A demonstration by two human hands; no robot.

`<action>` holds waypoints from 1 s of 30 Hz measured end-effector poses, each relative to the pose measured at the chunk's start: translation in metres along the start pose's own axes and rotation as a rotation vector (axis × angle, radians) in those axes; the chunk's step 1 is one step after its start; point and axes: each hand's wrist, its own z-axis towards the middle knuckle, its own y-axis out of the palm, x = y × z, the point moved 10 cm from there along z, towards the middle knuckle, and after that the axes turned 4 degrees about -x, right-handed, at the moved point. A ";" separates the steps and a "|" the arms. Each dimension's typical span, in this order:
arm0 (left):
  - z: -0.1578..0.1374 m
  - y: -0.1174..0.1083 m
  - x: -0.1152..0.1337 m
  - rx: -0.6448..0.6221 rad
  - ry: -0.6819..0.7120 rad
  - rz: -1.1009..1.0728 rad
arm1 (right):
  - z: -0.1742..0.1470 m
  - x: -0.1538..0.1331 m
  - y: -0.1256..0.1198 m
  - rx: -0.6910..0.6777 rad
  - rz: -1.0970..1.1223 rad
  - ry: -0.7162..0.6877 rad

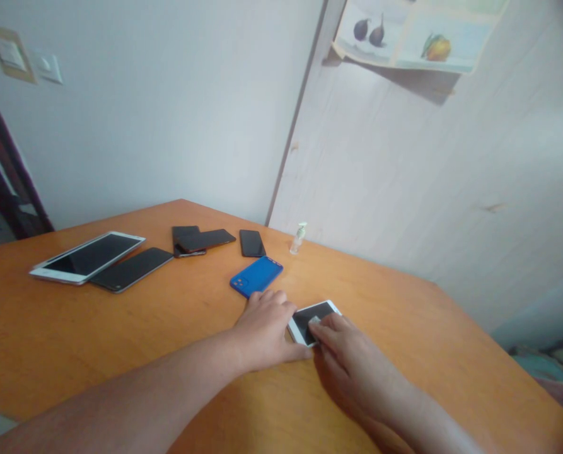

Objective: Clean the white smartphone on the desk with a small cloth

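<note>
A white smartphone (313, 319) with a dark screen lies face up on the table. My left hand (268, 328) grips it along the left side, thumb at the near edge and fingers at the far corner. In the pinched fingers of my right hand (345, 343) is a small white wipe (314, 321), pressed against the screen; most of the wipe is hidden by the fingers. Just beyond my left hand, a blue phone case (257, 276) rests with its camera cutouts toward the left.
A clear pump bottle (298, 239) stands near the wall, beside a black phone (251, 243). Two dark phones (206, 239) overlap farther left. A white tablet (92, 256) and a larger dark device (132, 270) lie at the left of the wooden table (191, 309).
</note>
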 end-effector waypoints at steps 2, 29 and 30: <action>0.000 0.000 0.000 -0.001 -0.002 0.002 | -0.001 -0.011 0.002 -0.016 0.003 -0.054; 0.001 0.003 -0.001 0.047 -0.010 -0.001 | 0.004 -0.010 0.011 -0.056 -0.081 -0.090; 0.001 0.004 -0.001 0.048 -0.014 0.000 | 0.006 0.000 0.012 -0.057 -0.089 -0.055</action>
